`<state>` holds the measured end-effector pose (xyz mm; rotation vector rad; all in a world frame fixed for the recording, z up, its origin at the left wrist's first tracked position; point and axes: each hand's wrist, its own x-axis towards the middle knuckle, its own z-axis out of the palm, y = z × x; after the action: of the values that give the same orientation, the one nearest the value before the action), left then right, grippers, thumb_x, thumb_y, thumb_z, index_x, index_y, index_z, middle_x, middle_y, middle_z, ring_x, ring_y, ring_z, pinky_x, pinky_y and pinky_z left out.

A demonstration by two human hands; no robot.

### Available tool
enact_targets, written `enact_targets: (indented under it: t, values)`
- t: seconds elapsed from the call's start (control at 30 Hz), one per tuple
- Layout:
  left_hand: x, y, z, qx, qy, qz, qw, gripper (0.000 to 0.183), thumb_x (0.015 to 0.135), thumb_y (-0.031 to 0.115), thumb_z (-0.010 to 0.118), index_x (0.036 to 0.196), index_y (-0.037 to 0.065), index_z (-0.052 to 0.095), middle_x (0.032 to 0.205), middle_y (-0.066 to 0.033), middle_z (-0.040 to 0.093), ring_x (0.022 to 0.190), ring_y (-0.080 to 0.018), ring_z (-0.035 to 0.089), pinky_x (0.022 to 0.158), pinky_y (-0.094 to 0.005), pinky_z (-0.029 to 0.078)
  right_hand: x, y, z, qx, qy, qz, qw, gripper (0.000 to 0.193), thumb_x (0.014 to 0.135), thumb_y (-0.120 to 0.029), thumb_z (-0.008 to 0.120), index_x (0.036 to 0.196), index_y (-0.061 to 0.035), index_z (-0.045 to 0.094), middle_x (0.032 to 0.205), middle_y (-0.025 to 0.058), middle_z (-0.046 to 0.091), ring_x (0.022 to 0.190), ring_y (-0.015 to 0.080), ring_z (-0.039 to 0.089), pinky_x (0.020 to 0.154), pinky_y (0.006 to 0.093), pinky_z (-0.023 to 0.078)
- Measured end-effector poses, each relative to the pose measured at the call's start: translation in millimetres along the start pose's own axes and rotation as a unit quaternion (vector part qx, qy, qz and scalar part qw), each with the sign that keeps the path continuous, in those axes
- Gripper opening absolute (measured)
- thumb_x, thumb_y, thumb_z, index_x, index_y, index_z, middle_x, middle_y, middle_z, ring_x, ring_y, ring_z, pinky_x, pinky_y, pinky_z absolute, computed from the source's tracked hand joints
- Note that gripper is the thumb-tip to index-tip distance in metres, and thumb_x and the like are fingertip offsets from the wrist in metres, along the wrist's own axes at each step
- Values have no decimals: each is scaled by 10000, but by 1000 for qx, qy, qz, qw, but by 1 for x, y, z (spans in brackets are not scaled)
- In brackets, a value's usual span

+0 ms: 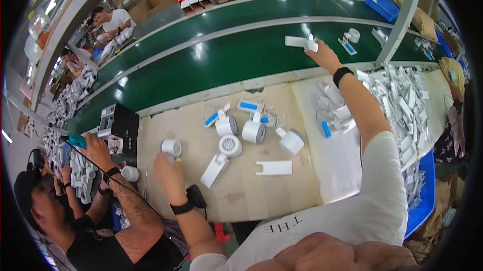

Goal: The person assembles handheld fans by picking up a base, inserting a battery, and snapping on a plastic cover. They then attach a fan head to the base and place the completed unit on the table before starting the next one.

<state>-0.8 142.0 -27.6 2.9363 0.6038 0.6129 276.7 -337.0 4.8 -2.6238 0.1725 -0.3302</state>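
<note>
On the left part of the table my left hand point(168, 173) has its fingers curled at the neck of a white fan-like round head point(171, 147). A small yellow tip shows beside those fingers; what it belongs to is hidden. My right arm stretches over the green conveyor belt point(241, 52). There my right hand point(324, 55) closes on a white round-headed unit point(311, 45), beside a flat white handle piece point(295, 41). Between my arms lie several white round heads point(254, 132), some wired to blue cylindrical batteries point(248, 105). One grilled head point(230, 146) is joined to a flat handle.
A large pile of white plastic parts point(402, 105) lies to the right above a blue bin point(425, 195). A metal post point(402, 17) rises by the belt. At left, a black box point(119, 129) stands near a co-worker's hand point(98, 151) holding a teal tool point(76, 140).
</note>
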Motion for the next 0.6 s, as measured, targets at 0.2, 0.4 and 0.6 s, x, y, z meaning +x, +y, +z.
enact_targets:
  t: [0.2, 0.4, 0.6]
  values:
    - [-29, 71, -30, -255, -21, 77, 964, 306, 777, 114, 636, 1046, -22, 580, 984, -168, 615, 888, -258, 596, 766, -332, 466, 59, 28, 43, -45, -21, 92, 995, 825, 670, -417, 690, 1303, -23, 338, 1126, 249, 542, 1024, 373, 552, 896, 400, 438]
    - [-34, 108, -38, -550, -251, 74, 793, 181, 838, 61, 559, 1000, -2, 608, 867, -65, 662, 750, -93, 605, 677, -224, 466, 13, -6, -9, 169, -35, -111, 979, 636, 677, -153, 644, 1253, -22, 407, 1130, 185, 537, 1034, 283, 551, 886, 344, 452]
    - [-18, 140, -28, -725, -188, 87, 657, 284, 883, 49, 486, 1157, -10, 535, 1168, -95, 568, 1073, -134, 515, 898, -253, 393, -117, -74, -95, 230, -99, -350, 903, 645, 668, 12, 559, 1283, -62, 379, 1268, 133, 437, 1174, 254, 445, 959, 359, 403]
